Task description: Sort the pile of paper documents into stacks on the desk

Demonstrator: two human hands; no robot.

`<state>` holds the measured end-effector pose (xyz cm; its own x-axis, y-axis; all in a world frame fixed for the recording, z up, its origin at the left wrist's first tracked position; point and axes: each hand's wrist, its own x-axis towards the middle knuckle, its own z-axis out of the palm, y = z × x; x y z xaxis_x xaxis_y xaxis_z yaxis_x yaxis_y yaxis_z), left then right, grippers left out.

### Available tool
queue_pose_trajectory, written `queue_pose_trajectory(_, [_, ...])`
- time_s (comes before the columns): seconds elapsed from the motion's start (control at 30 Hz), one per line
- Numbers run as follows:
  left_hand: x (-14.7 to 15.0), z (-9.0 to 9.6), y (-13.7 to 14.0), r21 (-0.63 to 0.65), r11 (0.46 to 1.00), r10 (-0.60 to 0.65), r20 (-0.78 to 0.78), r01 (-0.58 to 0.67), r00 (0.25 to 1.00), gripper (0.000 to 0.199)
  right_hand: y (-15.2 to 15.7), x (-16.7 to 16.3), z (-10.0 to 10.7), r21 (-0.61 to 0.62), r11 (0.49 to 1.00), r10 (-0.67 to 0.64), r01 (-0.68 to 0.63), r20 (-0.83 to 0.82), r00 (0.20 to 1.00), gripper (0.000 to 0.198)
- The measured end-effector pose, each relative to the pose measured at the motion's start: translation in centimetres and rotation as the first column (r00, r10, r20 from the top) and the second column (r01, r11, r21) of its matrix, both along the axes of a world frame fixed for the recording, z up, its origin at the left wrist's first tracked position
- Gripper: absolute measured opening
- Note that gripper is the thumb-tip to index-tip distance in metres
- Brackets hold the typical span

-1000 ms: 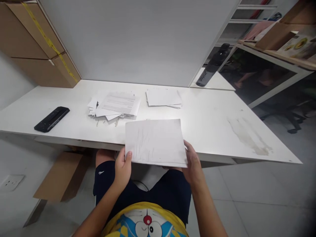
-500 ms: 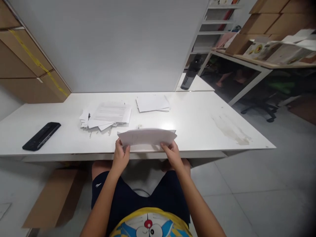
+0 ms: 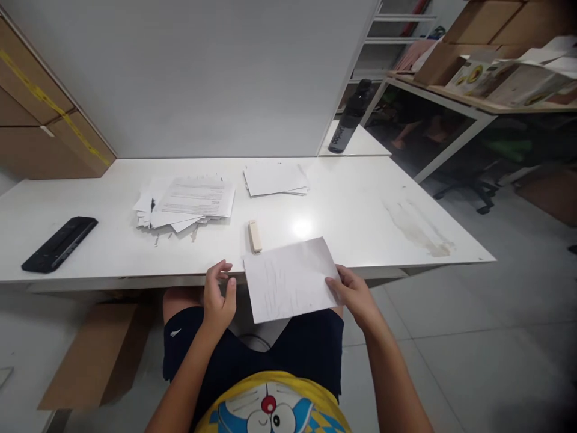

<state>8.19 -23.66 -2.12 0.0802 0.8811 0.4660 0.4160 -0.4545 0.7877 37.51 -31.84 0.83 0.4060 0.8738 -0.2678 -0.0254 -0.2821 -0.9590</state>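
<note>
My right hand (image 3: 356, 294) pinches the right edge of a white sheet of paper (image 3: 288, 282), thumb on top. The sheet is tilted over the table's front edge, with faint marks on its lower left. Whether it is one sheet or several I cannot tell. Just left of the paper, my left hand (image 3: 219, 294) is empty, fingers curled and apart from the thumb. Beyond the sheet lies a small cream-coloured stapler-like object (image 3: 255, 236). A messy stack of printed papers (image 3: 193, 201) rests to the left, and a smaller pile of blank sheets (image 3: 276, 180) farther back.
The white table (image 3: 351, 228) meets a grey panel (image 3: 202, 78) at the back. A black flat device (image 3: 61, 243) lies at the left and a dark bottle (image 3: 349, 117) stands back right. Cardboard boxes (image 3: 40, 144) are at left; another box (image 3: 94, 355) is on the floor.
My left hand has let go of the paper. The sheet, bowed between both hands before, now lies flatter in my right hand, which has moved right. The cream object has come into full view.
</note>
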Motion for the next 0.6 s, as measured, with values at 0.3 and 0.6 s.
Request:
queue_pose_trajectory(0.3, [4.4, 2.5, 4.4, -0.001, 0.92, -0.32, -0.578, 0.391, 0.751, 0.057, 0.4, 2.4, -1.7, -0.046, 0.997, -0.051, 0.059, 0.155, 0.987, 0.035])
queue_pose_trajectory(0.6, [4.6, 1.9, 4.2, -0.061, 0.932, -0.323, -0.588, 0.357, 0.742, 0.066, -0.2, 2.6, -0.7, -0.154, 0.987, -0.001, 0.034, 0.208, 0.978, 0.037])
